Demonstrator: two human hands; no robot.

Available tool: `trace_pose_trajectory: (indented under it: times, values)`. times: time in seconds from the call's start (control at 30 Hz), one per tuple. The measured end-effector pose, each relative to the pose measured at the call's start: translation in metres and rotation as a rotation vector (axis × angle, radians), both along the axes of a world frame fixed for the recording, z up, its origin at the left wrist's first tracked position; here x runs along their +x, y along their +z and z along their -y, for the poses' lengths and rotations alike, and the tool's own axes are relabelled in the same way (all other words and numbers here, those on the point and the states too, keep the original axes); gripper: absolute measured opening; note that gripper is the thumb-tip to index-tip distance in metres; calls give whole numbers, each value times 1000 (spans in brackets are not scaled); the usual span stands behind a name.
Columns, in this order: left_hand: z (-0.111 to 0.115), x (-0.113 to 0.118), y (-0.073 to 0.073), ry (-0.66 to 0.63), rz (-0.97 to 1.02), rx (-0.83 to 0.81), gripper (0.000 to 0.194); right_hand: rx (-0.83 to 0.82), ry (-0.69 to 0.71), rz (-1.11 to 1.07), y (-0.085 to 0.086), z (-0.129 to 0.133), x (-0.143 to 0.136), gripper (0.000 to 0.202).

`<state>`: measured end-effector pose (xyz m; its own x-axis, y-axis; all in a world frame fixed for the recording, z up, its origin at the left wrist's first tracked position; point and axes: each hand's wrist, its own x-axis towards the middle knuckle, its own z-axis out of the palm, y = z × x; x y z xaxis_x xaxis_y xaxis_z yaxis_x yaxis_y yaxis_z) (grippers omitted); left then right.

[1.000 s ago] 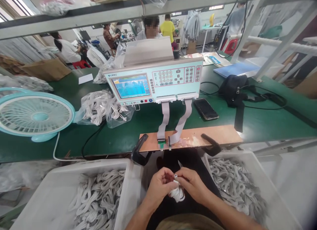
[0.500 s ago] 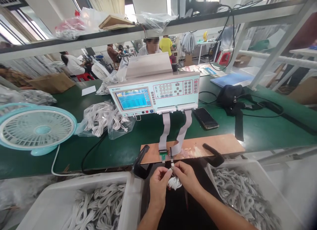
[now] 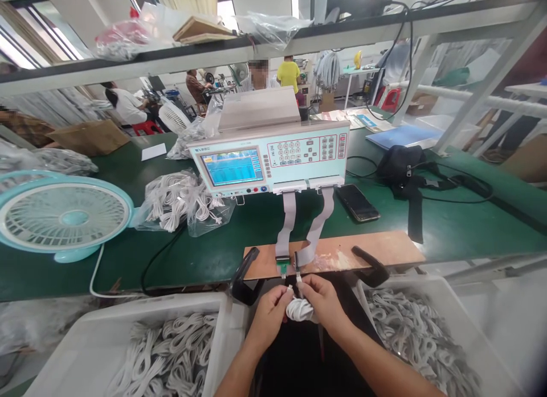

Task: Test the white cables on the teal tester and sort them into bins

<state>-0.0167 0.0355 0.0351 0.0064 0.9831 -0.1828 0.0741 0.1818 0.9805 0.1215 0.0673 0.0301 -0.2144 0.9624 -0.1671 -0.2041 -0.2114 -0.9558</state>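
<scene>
A coiled white cable [image 3: 299,310] hangs between my two hands, just off the table's front edge. My left hand [image 3: 273,306] pinches one end of it, its small plug pointing up just below the green circuit board [image 3: 282,267]. My right hand [image 3: 319,297] is closed on the other end, at the connector [image 3: 298,277] under the right ribbon cable [image 3: 317,229]. Whether that plug is fully seated I cannot tell. The left ribbon cable [image 3: 286,226] runs from the green board up to the tester [image 3: 273,158], whose screen is lit.
Black clamps [image 3: 244,277] hold a wooden board [image 3: 363,252] at the table edge. White bins of coiled cables stand left [image 3: 226,323] and right [image 3: 453,294]. A fan [image 3: 68,217], bagged cables [image 3: 171,200], a phone [image 3: 358,203] and a black bag [image 3: 397,166] lie on the green table.
My left hand has moved slightly left, away from my right hand, and its plug now shows near the green board. My right hand stays at the right connector.
</scene>
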Motion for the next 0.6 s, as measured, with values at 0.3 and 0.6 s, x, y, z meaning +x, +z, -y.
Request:
trace_pose_trajectory:
  times: [0.3, 0.6]
  values:
    - [-7, 0, -18, 224, -21, 63, 31, -180, -46, -140, 4, 2, -9, 36]
    - [-8, 20, -21, 388, 78, 90, 34, -166, -12, -114, 6, 1, -7, 32]
